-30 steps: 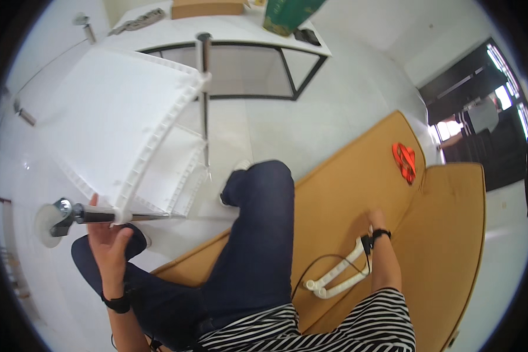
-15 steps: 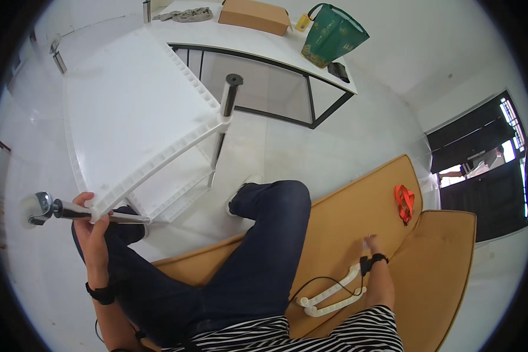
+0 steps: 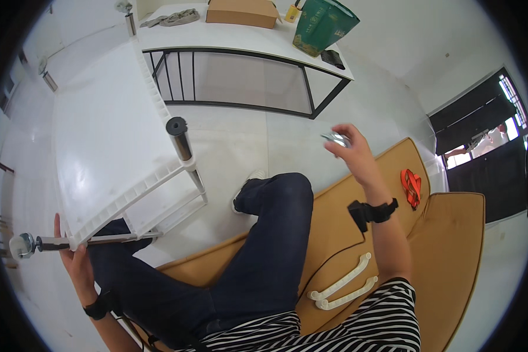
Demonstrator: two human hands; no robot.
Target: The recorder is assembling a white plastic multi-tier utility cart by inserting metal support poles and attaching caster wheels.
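A white plastic shelf rack (image 3: pixel 108 135) with metal tube legs lies tipped on its side in front of me at the left. My left hand (image 3: pixel 76 264) is closed around its near left corner, by the leg that ends in a caster (image 3: pixel 22 245). Two more casters, one clear-wheeled (image 3: pixel 123 7) and one at the far left (image 3: pixel 43 66), sit on other leg ends. The leg (image 3: pixel 180 139) nearest the middle has a bare black end with a hole. Raised over the floor, my right hand (image 3: pixel 355 155) pinches a shiny metal caster (image 3: pixel 337 139), partly hidden by the fingers.
I sit on a tan sofa (image 3: pixel 334 217) holding two white plastic handle-shaped bars (image 3: pixel 343 284) and an orange strap (image 3: pixel 412 189). Behind the rack, a white table (image 3: pixel 234 41) with a black frame bears a cardboard box (image 3: pixel 243 13), a grey cloth (image 3: pixel 173 19) and a green bag (image 3: pixel 322 26).
My right hand has risen from the sofa and moved forward, now showing the caster in its fingers. The rack and my left hand sit farther left and lower in view.
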